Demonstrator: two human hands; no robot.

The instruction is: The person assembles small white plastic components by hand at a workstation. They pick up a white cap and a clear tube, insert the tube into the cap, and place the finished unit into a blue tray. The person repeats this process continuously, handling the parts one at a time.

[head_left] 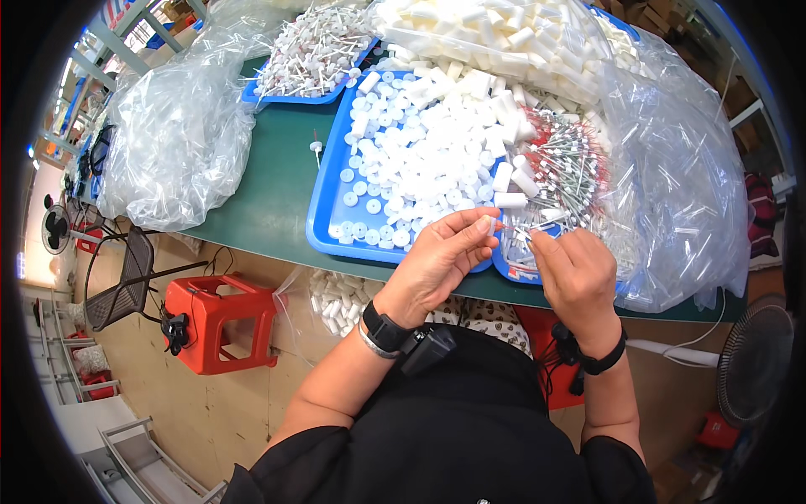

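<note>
Over the front edge of a large blue tray (317, 214), my left hand (443, 260) pinches a small white piece with a bit of red beside it, mostly covered by the fingertips. Just to its right, my right hand (579, 273) is closed, thumb against forefinger; whatever thin thing lies between them is too small to name. The hands are slightly apart. White round discs (407, 164) and white foam-like cylinders (510, 200) fill the tray. A pile of thin metal pins with red ends (571, 160) lies behind my right hand.
A second blue tray (311, 99) of white-headed stems stands at the back left. Clear plastic bags (180, 143) flank the work on the green table (281, 181); a bag of white cylinders (504, 34) sits behind. Below are a red stool (220, 323) and a fan (756, 361).
</note>
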